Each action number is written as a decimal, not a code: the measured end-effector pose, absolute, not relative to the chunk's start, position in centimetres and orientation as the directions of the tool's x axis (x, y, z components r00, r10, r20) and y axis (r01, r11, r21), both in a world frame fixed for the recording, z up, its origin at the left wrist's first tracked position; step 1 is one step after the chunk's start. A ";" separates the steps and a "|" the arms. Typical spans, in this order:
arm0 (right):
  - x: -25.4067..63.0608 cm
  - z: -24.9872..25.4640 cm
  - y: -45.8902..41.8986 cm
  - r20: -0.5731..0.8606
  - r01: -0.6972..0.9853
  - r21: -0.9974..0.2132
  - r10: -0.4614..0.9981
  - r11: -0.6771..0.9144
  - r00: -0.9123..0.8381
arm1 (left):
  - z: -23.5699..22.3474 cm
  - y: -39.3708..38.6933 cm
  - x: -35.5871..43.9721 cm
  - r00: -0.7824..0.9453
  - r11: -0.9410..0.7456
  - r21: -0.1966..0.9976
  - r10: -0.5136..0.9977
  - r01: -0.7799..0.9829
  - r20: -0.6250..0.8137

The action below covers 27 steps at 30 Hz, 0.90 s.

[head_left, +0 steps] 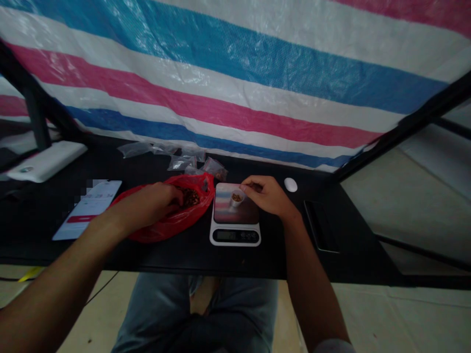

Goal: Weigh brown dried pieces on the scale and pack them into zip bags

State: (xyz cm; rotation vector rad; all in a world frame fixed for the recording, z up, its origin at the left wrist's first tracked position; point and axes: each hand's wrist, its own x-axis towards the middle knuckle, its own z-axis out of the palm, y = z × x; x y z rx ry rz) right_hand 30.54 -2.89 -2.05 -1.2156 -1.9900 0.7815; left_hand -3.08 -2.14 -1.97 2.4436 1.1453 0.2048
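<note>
The left hand (152, 206) is down in a shiny red plastic bag (158, 228). Its fingers curl in a loose grip over a heap of small dark brown bits (190, 197) (too small to tell if it is holding any). The right hand (267, 196) makes a narrow pinch right at a tiny white cup (236, 198), which has brown bits in it too. The cup sits on a flat white kitchen scale (235, 235), between the two hands. Just past the right hand lies a white oval computer mouse (290, 185), and near it is a black phone (320, 226). Past the left hand are small clear plastic bags (193, 163), and beside that hand lies a white paper card (86, 211), all on a black table (147, 260).
</note>
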 end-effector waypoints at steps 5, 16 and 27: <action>30.5 -2.1 -2.9 0.248 0.508 -0.762 0.906 0.401 -0.343 | -0.8 -1.6 -3.3 0.586 -0.519 0.311 0.789 0.796 -0.185; 30.8 -1.7 -2.9 0.288 0.501 -0.766 0.911 0.403 -0.294 | 6.3 -3.5 3.8 0.762 -0.718 0.441 0.639 0.539 0.110; 31.0 -1.9 -2.5 0.316 0.486 -0.769 0.908 0.416 -0.277 | 2.7 -1.1 10.2 0.853 -0.831 0.314 0.511 0.459 0.104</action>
